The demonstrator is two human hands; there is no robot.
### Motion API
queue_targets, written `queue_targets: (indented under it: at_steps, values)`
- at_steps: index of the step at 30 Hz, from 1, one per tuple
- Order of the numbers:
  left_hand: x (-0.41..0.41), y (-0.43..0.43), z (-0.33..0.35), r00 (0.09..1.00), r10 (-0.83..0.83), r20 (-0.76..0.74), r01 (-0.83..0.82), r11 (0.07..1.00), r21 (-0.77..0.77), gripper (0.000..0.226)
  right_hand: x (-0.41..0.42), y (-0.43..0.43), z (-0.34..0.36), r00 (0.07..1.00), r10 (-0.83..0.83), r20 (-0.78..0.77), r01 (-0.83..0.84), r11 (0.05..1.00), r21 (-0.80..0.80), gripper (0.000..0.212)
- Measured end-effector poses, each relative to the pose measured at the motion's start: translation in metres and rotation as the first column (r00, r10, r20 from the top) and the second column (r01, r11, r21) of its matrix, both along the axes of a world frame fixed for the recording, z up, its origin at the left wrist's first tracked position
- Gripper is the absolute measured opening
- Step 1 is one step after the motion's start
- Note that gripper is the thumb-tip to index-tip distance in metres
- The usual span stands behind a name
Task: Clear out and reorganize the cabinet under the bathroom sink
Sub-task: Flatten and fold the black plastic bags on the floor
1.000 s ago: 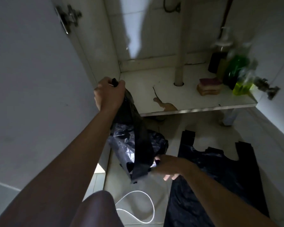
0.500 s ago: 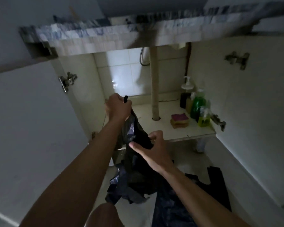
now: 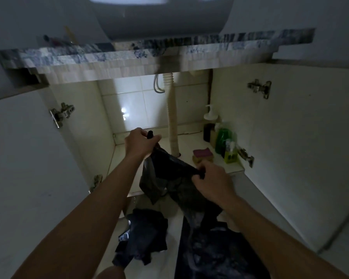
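Stretching a black plastic bag (image 3: 165, 176) taut in front of the open cabinet (image 3: 121, 168), I have my left hand (image 3: 140, 142) fisted round one handle up high and my right hand (image 3: 212, 182) pinching the other lower down. I judge this the sorting step. Next it wants folding flat, clear of the bottles (image 3: 224, 141) and sponge (image 3: 203, 155) at the cabinet's right.

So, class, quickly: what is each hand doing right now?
Left hand: gripping the top of the black plastic bag.
Right hand: fingers pinching the same bag's edge.
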State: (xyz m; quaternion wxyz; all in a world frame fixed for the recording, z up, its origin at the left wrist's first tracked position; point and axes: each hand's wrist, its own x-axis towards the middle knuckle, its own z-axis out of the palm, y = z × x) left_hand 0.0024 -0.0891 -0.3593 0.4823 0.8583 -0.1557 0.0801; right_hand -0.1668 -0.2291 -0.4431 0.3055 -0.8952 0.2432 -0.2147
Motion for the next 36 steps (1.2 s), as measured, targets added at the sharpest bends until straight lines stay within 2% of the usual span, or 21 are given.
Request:
queue_targets:
  at_steps: [3, 5, 7, 9, 11, 12, 14, 17, 21, 29, 32, 34, 36]
  values:
    - [0.003, 0.003, 0.004, 0.998, -0.065, -0.016, 0.066, 0.996, 0.060, 0.047, -0.013, -0.028, 0.011, 0.993, 0.078, -0.084, -0.086, 0.991, -0.098, 0.024]
    - [0.003, 0.008, 0.011, 0.976, -0.214, -0.044, 0.217, 0.972, 0.094, 0.046, -0.026, -0.047, 0.021, 0.986, 0.086, -0.139, -0.102, 0.989, -0.105, 0.021]
    - [-0.001, 0.015, 0.020, 0.909, -0.398, -0.122, 0.416, 0.881, 0.225, 0.044, -0.039, -0.066, 0.033, 0.982, 0.043, -0.182, -0.069, 0.988, -0.136, 0.017]
    - [-0.004, 0.019, 0.026, 0.847, -0.488, -0.210, 0.528, 0.732, 0.431, 0.045, -0.048, -0.081, 0.040, 0.977, -0.021, -0.214, -0.019, 0.983, -0.182, 0.022]
    - [-0.007, 0.016, 0.028, 0.849, -0.495, -0.186, 0.491, 0.608, 0.624, 0.039, -0.058, -0.093, 0.044, 0.971, -0.073, -0.226, 0.027, 0.979, -0.200, 0.021]
    - [-0.006, 0.014, 0.029, 0.865, -0.482, -0.137, 0.439, 0.596, 0.672, 0.032, -0.059, -0.097, 0.045, 0.969, -0.086, -0.233, 0.036, 0.977, -0.211, 0.022]
    - [-0.008, 0.010, 0.029, 0.882, -0.468, -0.057, 0.374, 0.621, 0.689, 0.016, -0.065, -0.104, 0.047, 0.961, -0.107, -0.256, 0.045, 0.971, -0.235, 0.031]
    - [-0.009, 0.010, 0.032, 0.888, -0.459, -0.033, 0.346, 0.618, 0.707, 0.012, -0.076, -0.115, 0.050, 0.950, -0.136, -0.282, 0.058, 0.962, -0.269, 0.024]
    - [0.000, 0.019, 0.034, 0.918, -0.396, -0.008, 0.283, 0.642, 0.712, 0.029, -0.092, -0.136, 0.050, 0.964, -0.161, -0.213, 0.110, 0.966, -0.234, 0.024]
    - [0.019, 0.036, 0.043, 0.942, -0.332, 0.042, 0.236, 0.747, 0.621, 0.029, -0.112, -0.151, 0.044, 0.968, -0.101, -0.229, 0.067, 0.986, -0.152, 0.002]
    - [0.024, 0.043, 0.042, 0.954, -0.286, 0.089, 0.177, 0.778, 0.603, 0.032, -0.117, -0.154, 0.040, 0.967, -0.059, -0.249, 0.031, 0.993, -0.116, 0.008]
    - [0.025, 0.047, 0.041, 0.962, -0.249, 0.110, 0.157, 0.838, 0.523, 0.035, -0.120, -0.158, 0.035, 0.962, -0.067, -0.264, 0.038, 0.993, -0.115, 0.011]
    - [0.024, 0.051, 0.041, 0.970, -0.234, 0.067, 0.197, 0.916, 0.349, 0.042, -0.124, -0.163, 0.028, 0.955, -0.090, -0.282, 0.056, 0.990, -0.129, 0.012]
